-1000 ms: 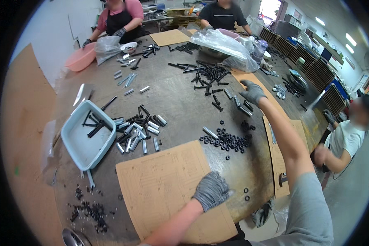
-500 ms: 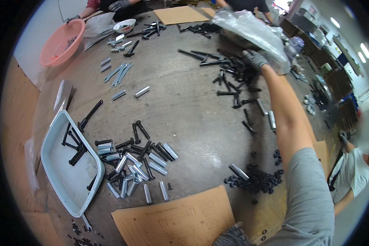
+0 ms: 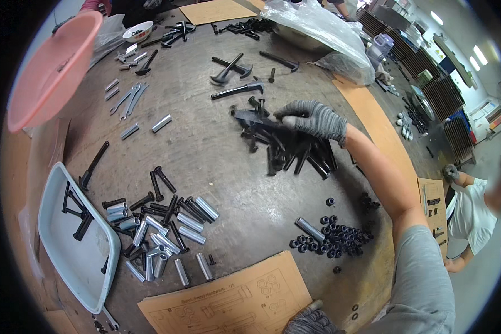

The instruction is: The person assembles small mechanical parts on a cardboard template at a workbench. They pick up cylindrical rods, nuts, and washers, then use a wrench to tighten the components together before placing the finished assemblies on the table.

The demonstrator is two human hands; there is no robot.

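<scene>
Right of centre, my right hand (image 3: pixel 315 120) in a grey striped glove is closed on black metal parts (image 3: pixel 256 119), blurred by motion, at the top of a heap of black bolts (image 3: pixel 284 147). My left hand (image 3: pixel 309 320), also gloved, rests with curled fingers at the right corner of a printed cardboard sheet (image 3: pixel 222 303); the frame edge cuts it off, and anything inside it is hidden. Black nuts (image 3: pixel 339 234) lie in a cluster nearer me, with a silver tube (image 3: pixel 309 229) beside them. Black hook-shaped pieces (image 3: pixel 236 91) lie beyond the heap.
Silver sleeves and black bolts (image 3: pixel 167 222) are piled left of centre. Beside them stands a pale blue tray (image 3: pixel 114 261) with several bolts. Wrenches (image 3: pixel 132 100) lie farther off. A person at the far left has a pink basin (image 3: pixel 53 72). Clear plastic (image 3: pixel 317 22) covers a bowl.
My right hand has come nearer and left from beside the plastic, and the black bolt heap has shifted with it. The pink basin is tipped up more. The view has turned slightly.
</scene>
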